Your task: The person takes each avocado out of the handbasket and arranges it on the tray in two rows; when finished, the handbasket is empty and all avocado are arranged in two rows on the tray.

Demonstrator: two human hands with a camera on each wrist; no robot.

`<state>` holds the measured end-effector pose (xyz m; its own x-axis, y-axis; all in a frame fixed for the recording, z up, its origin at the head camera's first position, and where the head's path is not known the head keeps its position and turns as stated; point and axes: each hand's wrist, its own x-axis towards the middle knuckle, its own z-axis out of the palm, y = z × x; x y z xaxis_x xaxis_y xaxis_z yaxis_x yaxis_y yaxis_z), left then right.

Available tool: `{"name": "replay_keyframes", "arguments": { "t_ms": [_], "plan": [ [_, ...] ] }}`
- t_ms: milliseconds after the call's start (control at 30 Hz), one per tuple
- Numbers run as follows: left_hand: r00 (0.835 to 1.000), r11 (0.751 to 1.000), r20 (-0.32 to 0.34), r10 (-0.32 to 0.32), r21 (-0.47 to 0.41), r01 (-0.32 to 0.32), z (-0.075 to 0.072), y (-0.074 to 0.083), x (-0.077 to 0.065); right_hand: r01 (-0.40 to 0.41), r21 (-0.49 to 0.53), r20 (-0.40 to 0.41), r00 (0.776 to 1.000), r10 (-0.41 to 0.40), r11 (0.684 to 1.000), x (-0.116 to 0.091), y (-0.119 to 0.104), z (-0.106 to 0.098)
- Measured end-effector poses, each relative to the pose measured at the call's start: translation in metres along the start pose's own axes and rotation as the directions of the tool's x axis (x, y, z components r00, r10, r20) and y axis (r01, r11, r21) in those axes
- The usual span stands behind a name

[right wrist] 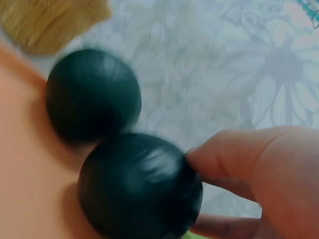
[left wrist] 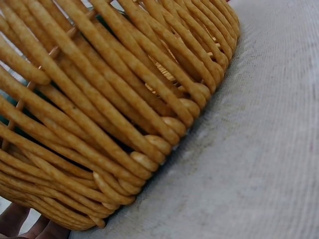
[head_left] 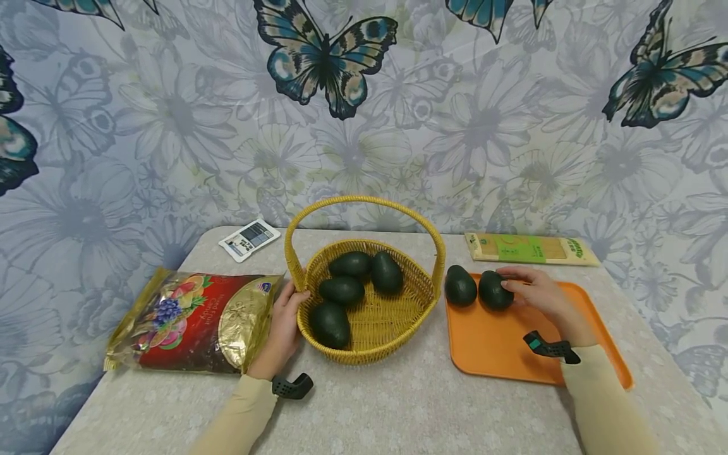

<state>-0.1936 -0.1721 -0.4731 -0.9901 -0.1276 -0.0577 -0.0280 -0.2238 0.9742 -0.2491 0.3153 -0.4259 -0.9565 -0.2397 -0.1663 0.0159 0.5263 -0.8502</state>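
A yellow wicker basket (head_left: 387, 328) with a tall arched handle stands mid-table, several dark green avocados lying inside, mostly toward its left and back. At its left side, my left hand (head_left: 284, 319) grips the rim by the foot of the handle, thumb over the edge. In the left wrist view the woven wall (left wrist: 99, 99) fills much of the picture, with fingertips (left wrist: 12, 219) at the lower corner. My right hand (head_left: 537, 294) pinches an avocado (right wrist: 137, 189) from its right side, over the orange tray (head_left: 500, 351). Close to its left, another avocado (head_left: 461, 286) sits at the tray's back left corner.
A red and gold candy bag (head_left: 193, 322) lies left of the basket, right beside my left forearm. Behind it is a small white packet (head_left: 249, 239). A flat green and beige noodle pack (head_left: 529, 249) lies behind the tray, near the patterned wall covering.
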Motion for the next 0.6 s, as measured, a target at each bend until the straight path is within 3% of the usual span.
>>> {"name": "replay_keyframes", "arguments": {
  "t_ms": [267, 600],
  "plan": [
    [1.0, 1.0, 0.008, 0.001, -0.004, -0.001, 0.0006, 0.0009, -0.0011, -0.003, 0.041, 0.015, 1.0, 0.002, 0.999, 0.0006, -0.0024, 0.0079],
    [1.0, 1.0, 0.012, 0.003, -0.013, -0.003, 0.0004, 0.0004, -0.0005, -0.002, 0.091, 0.011, 1.0, 0.001, 0.996, -0.0023, -0.0008, 0.0011]
  ]
}}
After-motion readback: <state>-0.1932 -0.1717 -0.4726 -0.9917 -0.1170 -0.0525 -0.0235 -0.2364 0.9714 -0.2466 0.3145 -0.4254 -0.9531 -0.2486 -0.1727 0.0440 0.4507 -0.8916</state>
